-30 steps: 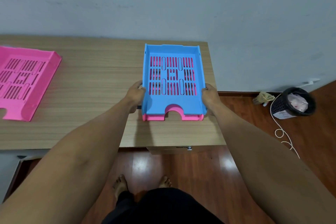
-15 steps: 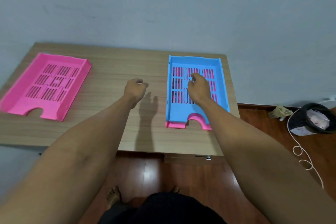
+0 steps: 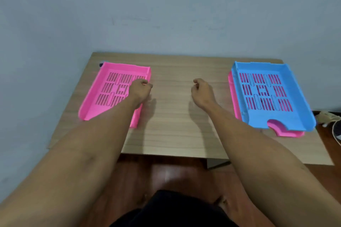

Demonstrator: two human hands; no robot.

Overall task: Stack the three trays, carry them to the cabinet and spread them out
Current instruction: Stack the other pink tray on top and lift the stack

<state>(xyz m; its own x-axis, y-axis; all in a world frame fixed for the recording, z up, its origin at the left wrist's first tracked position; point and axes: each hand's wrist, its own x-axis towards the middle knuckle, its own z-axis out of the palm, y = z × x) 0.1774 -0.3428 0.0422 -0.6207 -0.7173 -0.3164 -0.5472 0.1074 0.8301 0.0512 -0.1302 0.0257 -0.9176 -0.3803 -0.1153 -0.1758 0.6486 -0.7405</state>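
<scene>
Right hand (image 3: 202,91): a second ago gripping the right edge of the blue tray (image 3: 295,105), then resting inside it; now off it, curled over bare table (image 3: 171,134).
Left hand (image 3: 139,90): off the blue tray's left edge, now over the right side of the lone pink tray (image 3: 103,94).
View: shifted left, both stacks now fully in frame.
</scene>
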